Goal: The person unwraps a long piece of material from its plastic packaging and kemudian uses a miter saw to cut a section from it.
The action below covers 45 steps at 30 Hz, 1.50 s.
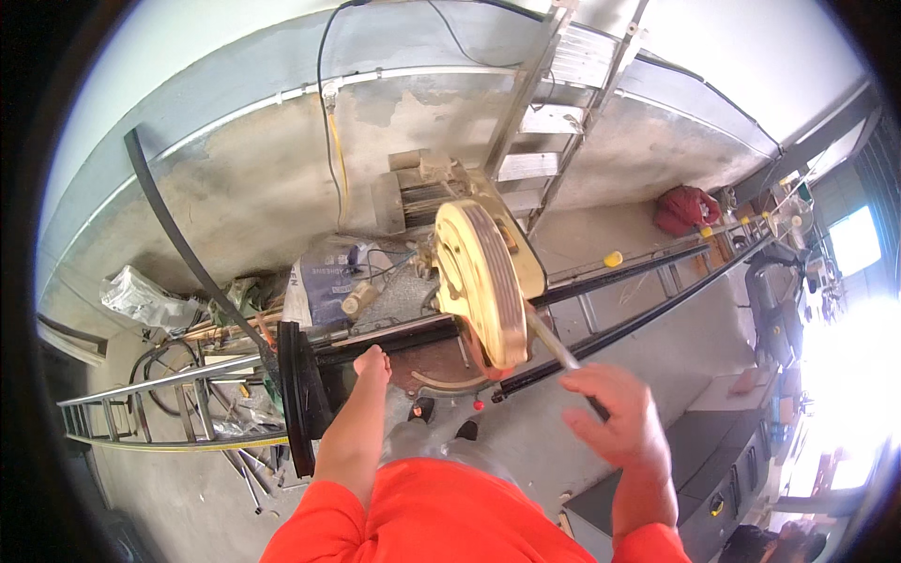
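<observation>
A cut-off saw [502,281] with a cream-yellow round guard stands in front of me, its motor housing behind the guard. Loosely curled, my right hand [615,408] is over the dark end of the saw handle [554,340], with a finger crossing it and the grip showing between the digits. My left hand [374,363] is closed at a black metal bar [427,336] left of the saw; its fingertips are hidden. A dark, upright grooved profile [297,399] stands left of my left forearm.
Metal ladders lie at the left [188,413] and lean on the wall [554,122]. Long black rails [648,308] run right from the saw. Bags [328,281] and scrap lie along the wall. A grey cabinet [690,469] stands at the lower right.
</observation>
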Motion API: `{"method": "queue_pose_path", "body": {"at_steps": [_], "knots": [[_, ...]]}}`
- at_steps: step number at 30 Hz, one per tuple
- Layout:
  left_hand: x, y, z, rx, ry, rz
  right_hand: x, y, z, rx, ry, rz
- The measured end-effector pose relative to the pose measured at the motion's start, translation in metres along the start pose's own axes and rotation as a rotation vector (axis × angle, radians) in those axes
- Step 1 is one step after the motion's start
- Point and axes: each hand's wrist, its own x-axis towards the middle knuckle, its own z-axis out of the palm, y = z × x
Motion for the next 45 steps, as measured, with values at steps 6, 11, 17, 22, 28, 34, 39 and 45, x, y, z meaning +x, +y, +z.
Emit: {"method": "queue_pose_path", "body": {"at_steps": [6, 11, 17, 22, 28, 34, 39, 45], "knots": [[-0.025, -0.036, -0.043, 0.894, 0.121, 0.728, 0.052, -0.003, -0.019, 0.375, 0.254, 0.062], [-0.115, 0.060, -0.127, 1.279, 0.145, 0.971, 0.055, 0.064, 0.035, 1.093, 0.621, -0.006], [-0.120, 0.144, -0.214, 1.818, 0.339, 0.935, 0.048, 0.272, 0.196, 0.990, 0.450, 1.019], [-0.089, 0.149, -0.220, 2.102, 0.298, 0.769, 0.070, 0.347, 0.292, 1.088, 0.156, 1.143], [-0.090, 0.141, -0.205, 1.983, 0.351, 0.744, 0.111, 0.361, 0.321, 1.249, 0.007, 1.023], [-0.082, 0.108, -0.210, 1.716, 0.328, 1.115, 0.055, 0.360, 0.333, 1.485, -0.207, 0.926], [-0.091, 0.072, -0.177, 1.579, 0.085, 1.120, 0.034, 0.351, 0.356, 1.636, -0.194, 0.848], [-0.074, 0.037, -0.142, 1.628, -0.084, 0.949, 0.033, 0.365, 0.352, 1.720, -0.232, 0.775]]}}
